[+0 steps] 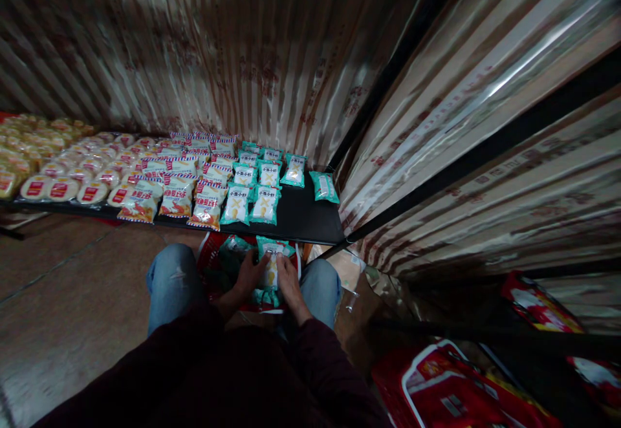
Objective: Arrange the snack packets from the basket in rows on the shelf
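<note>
Between my knees, my left hand (250, 275) and my right hand (288, 277) grip a teal and white snack bag (272, 267) from its two sides, thumbs on its front. Under it stands a red basket (207, 250) with more teal bags inside, partly hidden by my hands. Just beyond, on a black shelf (310, 219), similar teal snack bags (264, 204) stand in short rows. One teal bag (324, 187) lies apart near the shelf's right end, turned so that its printed back seems to show.
Left along the shelf are red, white and orange snack bags (177, 194) and round packaged cakes (92, 192). A black post (371, 224) slants up at the shelf's right end. Striped plastic sheeting (218, 46) hangs behind. Red bags (449, 383) lie at lower right.
</note>
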The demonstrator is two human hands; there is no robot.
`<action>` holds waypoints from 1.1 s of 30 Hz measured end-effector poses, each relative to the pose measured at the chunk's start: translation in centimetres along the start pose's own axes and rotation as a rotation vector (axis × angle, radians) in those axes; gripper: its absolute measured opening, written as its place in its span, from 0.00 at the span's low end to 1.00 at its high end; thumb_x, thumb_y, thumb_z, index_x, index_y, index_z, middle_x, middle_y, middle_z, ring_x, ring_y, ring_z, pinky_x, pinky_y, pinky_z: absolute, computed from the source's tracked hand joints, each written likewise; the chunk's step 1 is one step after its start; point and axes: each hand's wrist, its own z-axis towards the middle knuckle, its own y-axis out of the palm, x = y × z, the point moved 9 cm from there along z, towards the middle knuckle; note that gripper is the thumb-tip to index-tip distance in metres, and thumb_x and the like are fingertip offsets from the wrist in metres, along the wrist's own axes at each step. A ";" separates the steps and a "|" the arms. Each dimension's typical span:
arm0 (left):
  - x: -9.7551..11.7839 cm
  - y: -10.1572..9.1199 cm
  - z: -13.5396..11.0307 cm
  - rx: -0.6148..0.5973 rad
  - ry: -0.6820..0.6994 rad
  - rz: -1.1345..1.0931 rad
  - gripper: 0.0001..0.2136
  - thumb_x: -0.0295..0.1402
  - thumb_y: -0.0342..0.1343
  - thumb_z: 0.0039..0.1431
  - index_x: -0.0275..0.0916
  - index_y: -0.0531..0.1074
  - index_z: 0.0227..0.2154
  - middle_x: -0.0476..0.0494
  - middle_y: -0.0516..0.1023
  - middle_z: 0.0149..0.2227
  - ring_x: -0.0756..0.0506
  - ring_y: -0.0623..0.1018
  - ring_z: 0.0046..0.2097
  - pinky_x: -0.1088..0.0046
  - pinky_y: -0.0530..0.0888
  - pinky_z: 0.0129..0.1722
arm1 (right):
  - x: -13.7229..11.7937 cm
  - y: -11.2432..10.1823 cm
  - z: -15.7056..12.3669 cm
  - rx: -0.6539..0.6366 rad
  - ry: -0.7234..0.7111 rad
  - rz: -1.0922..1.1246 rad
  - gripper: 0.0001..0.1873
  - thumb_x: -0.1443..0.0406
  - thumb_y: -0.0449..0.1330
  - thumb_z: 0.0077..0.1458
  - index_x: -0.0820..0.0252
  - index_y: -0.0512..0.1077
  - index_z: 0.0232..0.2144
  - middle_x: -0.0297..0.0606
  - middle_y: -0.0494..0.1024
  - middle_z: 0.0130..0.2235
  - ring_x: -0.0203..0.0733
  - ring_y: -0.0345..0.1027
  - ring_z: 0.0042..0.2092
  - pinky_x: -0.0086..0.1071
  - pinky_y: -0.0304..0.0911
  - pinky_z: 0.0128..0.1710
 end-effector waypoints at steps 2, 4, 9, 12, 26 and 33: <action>0.3 -0.1 0.0 0.056 0.031 0.074 0.17 0.46 0.53 0.54 0.37 0.69 0.38 0.40 0.76 0.39 0.41 0.74 0.43 0.68 0.68 0.44 | -0.7 -0.6 -0.3 0.046 0.000 -0.023 0.30 0.46 0.38 0.59 0.59 0.71 0.38 0.41 0.77 0.37 0.42 0.70 0.39 0.31 0.63 0.38; 0.8 -0.2 0.0 0.095 0.070 0.122 0.15 0.46 0.49 0.56 0.38 0.68 0.36 0.42 0.75 0.37 0.43 0.74 0.41 0.69 0.68 0.42 | -1.3 -1.0 -0.5 0.092 -0.007 -0.058 0.30 0.47 0.38 0.59 0.59 0.71 0.36 0.40 0.77 0.35 0.42 0.70 0.37 0.31 0.62 0.37; 2.0 -0.2 0.1 0.135 0.156 0.165 0.12 0.42 0.46 0.58 0.39 0.67 0.31 0.47 0.72 0.30 0.47 0.72 0.34 0.72 0.67 0.36 | -2.0 -1.5 -0.6 0.140 -0.007 -0.046 0.29 0.46 0.38 0.58 0.58 0.70 0.35 0.40 0.76 0.33 0.42 0.70 0.36 0.31 0.62 0.36; 2.2 -0.4 0.7 0.140 0.156 0.166 0.12 0.41 0.45 0.59 0.39 0.67 0.30 0.48 0.71 0.27 0.48 0.70 0.31 0.73 0.66 0.34 | -1.9 -1.4 -0.3 0.096 0.023 0.072 0.29 0.44 0.41 0.56 0.57 0.71 0.36 0.38 0.77 0.34 0.43 0.70 0.38 0.32 0.63 0.37; 9.6 -0.3 -1.3 0.177 0.585 0.263 0.18 0.37 0.47 0.59 0.38 0.64 0.51 0.37 0.68 0.52 0.43 0.68 0.53 0.65 0.65 0.53 | -3.4 -2.2 0.3 0.104 -0.022 0.534 0.25 0.49 0.54 0.51 0.59 0.69 0.44 0.38 0.78 0.39 0.42 0.71 0.36 0.32 0.67 0.35; 11.1 2.2 -4.6 0.187 0.836 0.549 0.15 0.32 0.45 0.61 0.39 0.67 0.49 0.37 0.67 0.52 0.42 0.66 0.53 0.58 0.64 0.55 | -5.7 -4.4 -0.1 0.225 -0.173 0.322 0.21 0.51 0.54 0.53 0.58 0.73 0.41 0.36 0.77 0.39 0.41 0.69 0.40 0.32 0.63 0.42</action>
